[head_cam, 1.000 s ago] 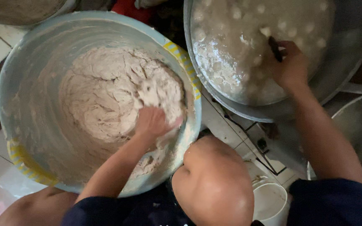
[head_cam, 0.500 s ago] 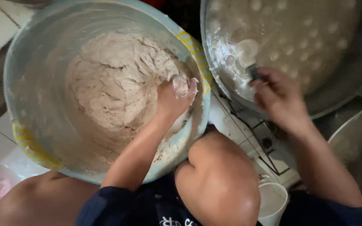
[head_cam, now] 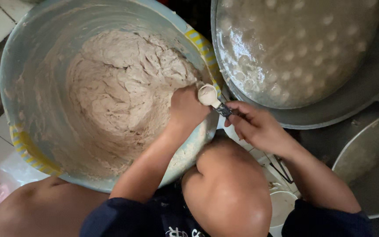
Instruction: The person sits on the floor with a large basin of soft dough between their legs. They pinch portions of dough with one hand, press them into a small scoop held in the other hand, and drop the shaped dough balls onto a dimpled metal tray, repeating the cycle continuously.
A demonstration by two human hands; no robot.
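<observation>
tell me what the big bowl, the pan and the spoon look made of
Bowl: likely plastic, matte blue-grey with a yellow striped rim.
Pan: metal, dull grey with a sheen.
Spoon: seemingly metal; its shiny handle shows at the right hand, its head is covered in dough.

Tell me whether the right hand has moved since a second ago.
Yes. The right hand with its spoon has left the big pan of liquid and come to the dough bowl's rim.

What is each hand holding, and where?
Right hand grips a small metal spoon by its handle. Left hand squeezes pale dough onto it.
</observation>
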